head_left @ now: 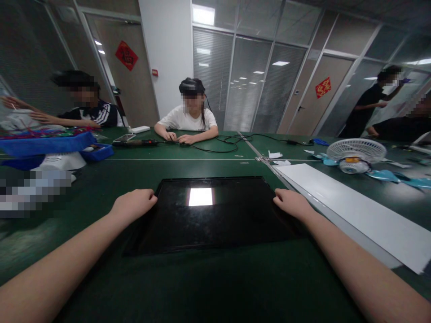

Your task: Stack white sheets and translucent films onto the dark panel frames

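Observation:
A flat black glossy panel (215, 220) lies on the green table (215, 287) right in front of me, mirroring a ceiling light. My left hand (134, 204) grips its left edge with the fingers curled over the rim. My right hand (292, 202) grips the right edge the same way. Both forearms reach in from the bottom corners.
A long white board (357, 215) lies to the right of the panel. Behind it sits a white fan guard (356, 152) with blue blades. Blue trays (47, 146) stand at the far left. Black cables (229, 143) run before a seated person opposite; other people sit or stand around.

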### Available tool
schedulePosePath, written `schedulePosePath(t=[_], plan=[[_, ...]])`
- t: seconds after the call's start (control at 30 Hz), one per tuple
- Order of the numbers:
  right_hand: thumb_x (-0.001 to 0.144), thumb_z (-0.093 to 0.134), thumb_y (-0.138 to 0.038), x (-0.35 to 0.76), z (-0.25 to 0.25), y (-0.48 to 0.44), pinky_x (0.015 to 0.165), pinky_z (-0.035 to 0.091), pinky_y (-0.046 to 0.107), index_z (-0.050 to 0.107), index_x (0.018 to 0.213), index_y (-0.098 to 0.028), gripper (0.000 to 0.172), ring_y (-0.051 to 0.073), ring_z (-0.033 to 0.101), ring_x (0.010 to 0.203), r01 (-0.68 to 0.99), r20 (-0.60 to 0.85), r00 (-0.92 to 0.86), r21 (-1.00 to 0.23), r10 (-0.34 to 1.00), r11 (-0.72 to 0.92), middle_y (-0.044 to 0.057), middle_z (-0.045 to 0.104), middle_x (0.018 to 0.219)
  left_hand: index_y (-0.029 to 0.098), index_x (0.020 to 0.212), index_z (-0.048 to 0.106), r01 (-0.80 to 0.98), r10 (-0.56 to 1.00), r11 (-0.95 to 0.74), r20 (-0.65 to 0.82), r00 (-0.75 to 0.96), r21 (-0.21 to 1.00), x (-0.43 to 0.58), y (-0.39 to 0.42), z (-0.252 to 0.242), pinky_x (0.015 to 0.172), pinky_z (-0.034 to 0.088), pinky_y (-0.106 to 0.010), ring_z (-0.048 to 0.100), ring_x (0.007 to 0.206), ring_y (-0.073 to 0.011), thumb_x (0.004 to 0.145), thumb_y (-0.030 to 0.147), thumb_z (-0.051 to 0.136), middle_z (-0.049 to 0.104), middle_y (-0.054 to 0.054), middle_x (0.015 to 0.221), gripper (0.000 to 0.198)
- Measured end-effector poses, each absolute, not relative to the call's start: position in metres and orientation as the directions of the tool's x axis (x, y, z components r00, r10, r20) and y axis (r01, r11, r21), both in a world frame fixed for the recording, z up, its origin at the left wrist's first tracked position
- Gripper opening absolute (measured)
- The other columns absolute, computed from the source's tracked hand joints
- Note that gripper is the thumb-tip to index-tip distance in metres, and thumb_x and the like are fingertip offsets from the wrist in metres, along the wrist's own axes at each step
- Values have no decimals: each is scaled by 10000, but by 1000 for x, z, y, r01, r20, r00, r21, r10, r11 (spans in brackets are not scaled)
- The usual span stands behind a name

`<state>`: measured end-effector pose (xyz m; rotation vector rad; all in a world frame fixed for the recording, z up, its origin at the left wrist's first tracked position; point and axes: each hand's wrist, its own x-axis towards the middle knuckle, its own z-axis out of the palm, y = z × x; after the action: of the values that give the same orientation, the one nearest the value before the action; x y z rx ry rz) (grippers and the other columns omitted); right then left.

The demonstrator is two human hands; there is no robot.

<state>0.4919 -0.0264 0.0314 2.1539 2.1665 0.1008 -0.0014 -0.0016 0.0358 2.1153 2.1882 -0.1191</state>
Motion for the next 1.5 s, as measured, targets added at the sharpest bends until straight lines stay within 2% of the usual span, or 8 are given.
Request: schedulePosePath(t=[0.23,0.5,0.67,1.07,1.23,1.5], plan=[[917,329,-365,499,31,-24,606,343,278,601,855,-191,328,227,628,836,988,-72,61,146,996,-50,102,682,928,176,989,672,999,996,36,-82,-37,-18,4,-5,25,656,489,-388,671,862,-325,848,419,280,709,-171,1005,483],[923,319,-352,501,27,-23,624,362,289,596,837,-193,331,237,634,860,997,-69,27,69,997,-22,105,684,926,164,1101,643,1000,998,7,-61,-7,-14,1,-4,21,711,488,-390,672,916,-311,874,387,265,699,-175,1066,494],[919,338,-356,501,32,-23,608,361,275,598,821,-197,320,217,631,833,999,-84,43,28,996,-41,94,683,925,154,1083,649,1000,998,-6,-64,6,-2,1,-5,22,699,490,-393,674,900,-310,873,377,259,700,-179,1058,496],[910,338,-343,499,29,-23,621,364,299,607,821,-188,323,244,643,843,996,-63,25,88,998,-20,111,694,921,159,1071,645,1000,998,-18,-61,19,13,1,-6,24,676,496,-380,677,898,-300,884,381,258,698,-175,1060,484],[912,335,-346,501,26,-23,650,390,307,612,839,-192,326,238,644,840,999,-66,11,40,998,-8,108,693,915,181,963,651,999,996,-14,-91,18,49,0,-7,28,637,492,-340,683,862,-269,888,379,272,711,-143,996,434],[899,381,-367,503,21,-23,667,419,310,631,840,-210,302,241,652,824,1000,-44,19,3,999,-19,100,698,884,166,944,650,999,996,41,-84,-38,32,9,-15,32,656,494,-389,681,850,-298,891,340,275,711,-166,965,416]])
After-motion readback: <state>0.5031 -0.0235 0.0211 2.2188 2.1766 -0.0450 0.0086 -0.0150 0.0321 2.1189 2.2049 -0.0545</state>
